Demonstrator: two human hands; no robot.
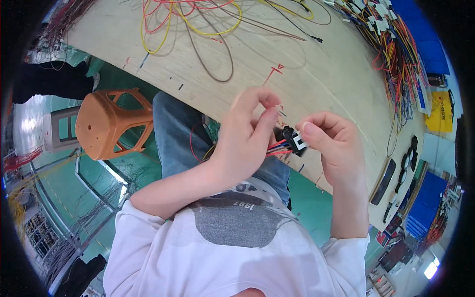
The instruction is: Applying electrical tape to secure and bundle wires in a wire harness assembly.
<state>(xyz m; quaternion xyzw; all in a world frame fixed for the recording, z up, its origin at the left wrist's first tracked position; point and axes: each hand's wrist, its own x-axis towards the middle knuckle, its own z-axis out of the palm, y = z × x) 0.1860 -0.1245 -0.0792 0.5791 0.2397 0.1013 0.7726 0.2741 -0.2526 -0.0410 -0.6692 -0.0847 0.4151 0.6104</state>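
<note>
Above my lap, by the table's near edge, my right hand [339, 146] pinches a black and white wire connector [297, 142] between thumb and fingers. Red, blue and other thin wires [278, 147] run out of the connector's left side and pass behind my left hand [247, 136]. The thumb and index finger of that hand are pressed together just above and left of the connector. Whatever lies between those fingertips is too small to make out. More of the wires [192, 143] hang below my left wrist over my leg.
The wooden table [297, 69] carries loose red, yellow and brown wires [198, 29] at its far side. A thick wire bundle [396, 54] lies at the right, with dark tools [403, 171] nearer. An orange stool [106, 123] and another person's leg [54, 81] are at the left.
</note>
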